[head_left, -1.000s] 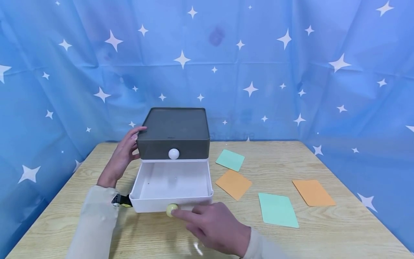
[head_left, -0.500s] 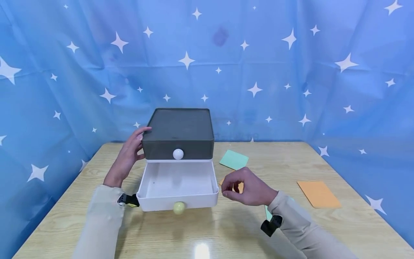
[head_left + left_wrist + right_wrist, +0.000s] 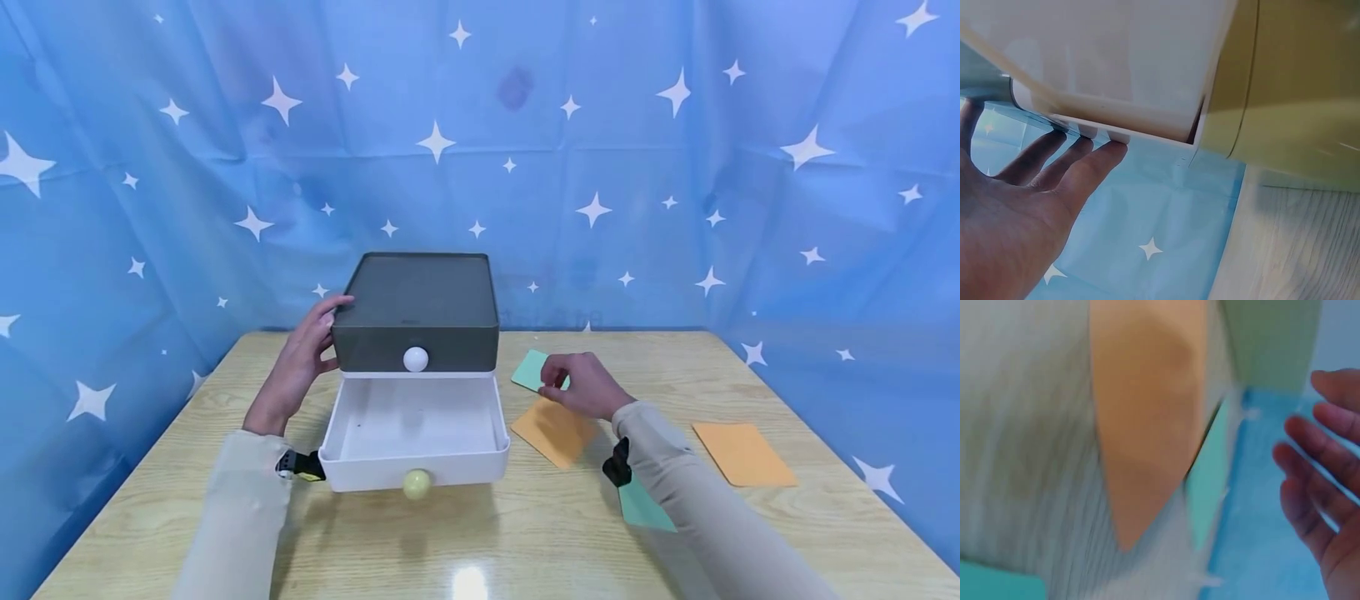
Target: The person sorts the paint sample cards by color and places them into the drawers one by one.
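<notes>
A two-drawer box stands on the table, its dark grey upper unit [image 3: 427, 287] carrying a white round knob [image 3: 416, 359]. Below it the white drawer [image 3: 420, 471] is pulled out, with nothing large inside and a pale yellow-green knob [image 3: 417, 484] on its front. My left hand [image 3: 296, 367] rests against the box's left side, and in the left wrist view its fingertips touch the side wall. Over the far green paper [image 3: 529, 369] hovers my right hand [image 3: 588, 387], fingers loosely bent and holding nothing. Just in front lies an orange paper [image 3: 553, 429].
Another orange paper [image 3: 745, 454] lies at the right of the wooden table [image 3: 375, 558]. A second green paper [image 3: 643, 507] is partly hidden under my right sleeve. A blue curtain [image 3: 600, 125] with white stars hangs behind the table and along both sides.
My right hand has let go of the lower drawer's knob and moved right and away, to over the far green paper. The left hand stays at the box; the drawer remains out.
</notes>
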{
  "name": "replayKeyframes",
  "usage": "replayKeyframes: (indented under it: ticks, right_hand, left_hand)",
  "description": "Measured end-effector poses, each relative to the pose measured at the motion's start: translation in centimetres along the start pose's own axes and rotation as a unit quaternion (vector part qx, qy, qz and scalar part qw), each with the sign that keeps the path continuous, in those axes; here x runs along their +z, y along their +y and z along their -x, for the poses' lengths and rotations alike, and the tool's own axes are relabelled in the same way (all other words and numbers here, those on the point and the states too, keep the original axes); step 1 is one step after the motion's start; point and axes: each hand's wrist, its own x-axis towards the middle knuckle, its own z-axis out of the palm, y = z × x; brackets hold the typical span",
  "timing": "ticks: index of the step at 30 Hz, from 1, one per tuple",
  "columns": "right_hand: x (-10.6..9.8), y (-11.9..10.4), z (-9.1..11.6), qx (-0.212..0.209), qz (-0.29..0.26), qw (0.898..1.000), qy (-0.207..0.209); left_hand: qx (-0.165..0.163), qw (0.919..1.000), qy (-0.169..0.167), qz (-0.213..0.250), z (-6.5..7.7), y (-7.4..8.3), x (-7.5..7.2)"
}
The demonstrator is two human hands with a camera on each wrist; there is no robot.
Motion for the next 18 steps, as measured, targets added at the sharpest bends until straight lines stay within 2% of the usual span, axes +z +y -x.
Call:
replayKeyframes:
  ticks: [3, 6, 12, 15, 18]
  right_hand:
    - [0.7, 2.7, -0.7, 0.050, 0.034, 0.998, 0.007]
    - [1.4, 4.7, -1.1, 0.100, 0.050, 0.994, -0.020]
    - [1.8, 6.2, -1.1, 0.188, 0.058, 0.977, -0.080]
    - [1.6, 6.2, -1.3, 0.198, 0.051, 0.975, -0.087]
    - [1.5, 6.0, -1.4, 0.189, 0.051, 0.976, -0.091]
  left_hand:
    - [-0.001, 1.0000, 0.002, -0.001, -0.1, 0.0, 0.1]
    - [-0.003, 1.0000, 0.004, -0.002, -0.1, -0.2, 0.1]
    - [-0.007, 1.0000, 0.007, -0.003, 0.0, -0.2, 0.4]
    - [-0.005, 1.0000, 0.007, -0.001, 0.0, -0.1, 0.4]
    - [-0.006, 1.0000, 0.008, -0.001, 0.0, 0.1, 0.2]
